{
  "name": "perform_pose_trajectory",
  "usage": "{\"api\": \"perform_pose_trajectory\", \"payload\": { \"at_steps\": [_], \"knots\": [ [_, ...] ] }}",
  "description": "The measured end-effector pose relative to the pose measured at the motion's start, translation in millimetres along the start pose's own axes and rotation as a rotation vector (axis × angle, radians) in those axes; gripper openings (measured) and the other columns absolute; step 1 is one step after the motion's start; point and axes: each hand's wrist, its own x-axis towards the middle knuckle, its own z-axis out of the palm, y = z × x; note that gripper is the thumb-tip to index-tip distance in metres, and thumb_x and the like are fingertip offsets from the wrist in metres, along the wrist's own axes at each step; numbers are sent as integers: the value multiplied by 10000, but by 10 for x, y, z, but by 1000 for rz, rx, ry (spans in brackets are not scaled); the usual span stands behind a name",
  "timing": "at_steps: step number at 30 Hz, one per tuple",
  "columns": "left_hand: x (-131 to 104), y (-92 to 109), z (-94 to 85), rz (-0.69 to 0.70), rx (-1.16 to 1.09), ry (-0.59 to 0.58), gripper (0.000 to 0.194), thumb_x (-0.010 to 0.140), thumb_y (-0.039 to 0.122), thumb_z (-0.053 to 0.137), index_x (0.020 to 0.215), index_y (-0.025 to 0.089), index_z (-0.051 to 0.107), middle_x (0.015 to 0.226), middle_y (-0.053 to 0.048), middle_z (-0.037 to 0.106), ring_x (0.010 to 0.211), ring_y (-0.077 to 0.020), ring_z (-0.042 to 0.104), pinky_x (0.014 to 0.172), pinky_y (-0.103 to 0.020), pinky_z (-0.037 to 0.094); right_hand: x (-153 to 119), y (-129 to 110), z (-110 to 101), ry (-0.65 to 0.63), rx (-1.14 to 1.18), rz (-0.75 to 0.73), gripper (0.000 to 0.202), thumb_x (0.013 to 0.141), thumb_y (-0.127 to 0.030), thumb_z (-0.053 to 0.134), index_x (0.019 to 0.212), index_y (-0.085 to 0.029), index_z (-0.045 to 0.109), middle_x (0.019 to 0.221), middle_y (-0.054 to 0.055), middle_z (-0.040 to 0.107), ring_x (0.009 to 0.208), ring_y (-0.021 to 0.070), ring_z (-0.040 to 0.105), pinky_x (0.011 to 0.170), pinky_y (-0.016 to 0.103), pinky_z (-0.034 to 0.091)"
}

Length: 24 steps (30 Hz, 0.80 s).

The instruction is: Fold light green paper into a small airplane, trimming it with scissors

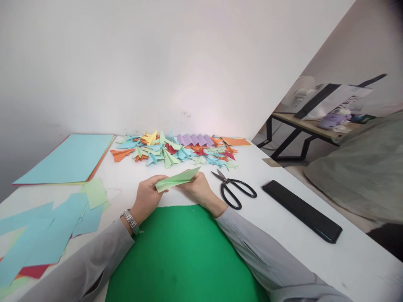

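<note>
Two hands share one folded pale-green paper (176, 179). Left hand (149, 192) pinches its near left end, fingers closed on it; right hand (200, 188) grips the right end, fingers narrow, tips partly hidden behind the paper. The paper sits between both sets of fingers. Just right of the right fingers: black-handled scissors (224, 180), blades slightly parted; farther right, black oblong case (302, 212). Beyond the fingers: pile of folded paper planes (170, 158), purple pleated paper (195, 139) behind. Left of the left fingers: loose blue paper pieces (66, 222); farther out, blue-topped paper stack (72, 157). Below the fingers, green surface (182, 256).
</note>
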Motion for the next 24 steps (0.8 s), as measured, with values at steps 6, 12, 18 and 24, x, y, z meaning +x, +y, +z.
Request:
{"api": "perform_pose_trajectory", "payload": {
  "at_steps": [6,12,18,24],
  "knots": [
    [-9,-6,-18,-18,69,11,191,658,162,608,818,186,710,720,-13,713,646,-163,643,645,-278,517,-11,-27,6,43,-65,4,218,499,-233,803,670,-176,680,690,22,694,655,190,628,618,305,491],
    [-18,-28,-13,-43,38,-30,162,703,174,583,795,191,715,714,-7,705,655,-160,655,650,-280,536,-8,-20,-2,-3,-61,0,225,508,-250,803,686,-177,686,716,35,701,668,196,626,632,315,498],
    [-36,-36,-14,22,79,-86,176,754,185,564,832,214,719,767,-4,718,707,-155,664,684,-274,550,-8,-36,-9,-38,-16,2,208,516,-232,804,689,-182,700,706,24,700,662,185,627,660,317,490],
    [-49,7,18,-24,32,-120,196,781,316,583,852,177,701,771,-38,729,688,-176,685,660,-306,580,5,4,-35,-37,93,83,235,535,-288,795,723,-174,711,720,26,705,647,171,615,662,309,477]
  ]
}}
